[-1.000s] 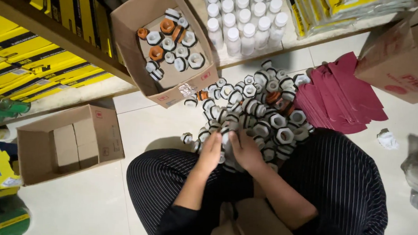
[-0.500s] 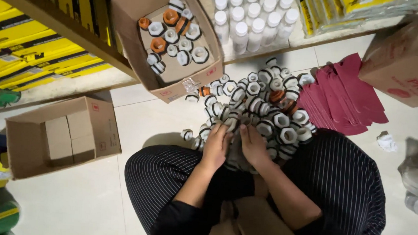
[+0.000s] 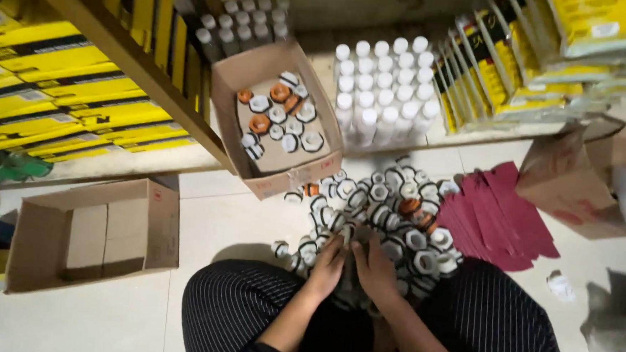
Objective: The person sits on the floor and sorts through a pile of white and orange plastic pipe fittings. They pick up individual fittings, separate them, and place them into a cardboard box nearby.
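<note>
I sit on the floor in striped trousers with a heap of small round jars (image 3: 389, 216), white-lidded with dark bodies and a few orange-lidded, in front of my knees. My left hand (image 3: 328, 264) and my right hand (image 3: 374, 266) rest side by side at the near edge of that heap, fingers curled among the jars. Whether either hand grips a jar is hidden by the fingers. Beyond the heap an open cardboard box (image 3: 306, 174) leans against the shelf, with several of the same jars lying in it.
An open cardboard box (image 3: 160, 225) holding smaller cartons sits at the left. Dark red flat sheets (image 3: 500, 218) lie right of the heap, beside another carton (image 3: 577, 183). White bottles (image 3: 385, 87) stand on the low shelf, flanked by yellow packs (image 3: 60, 98).
The view has tilted and shifted, so the shelf and boxes sit lower in frame. Both hands stay together at the heap's near edge, barely moved.
</note>
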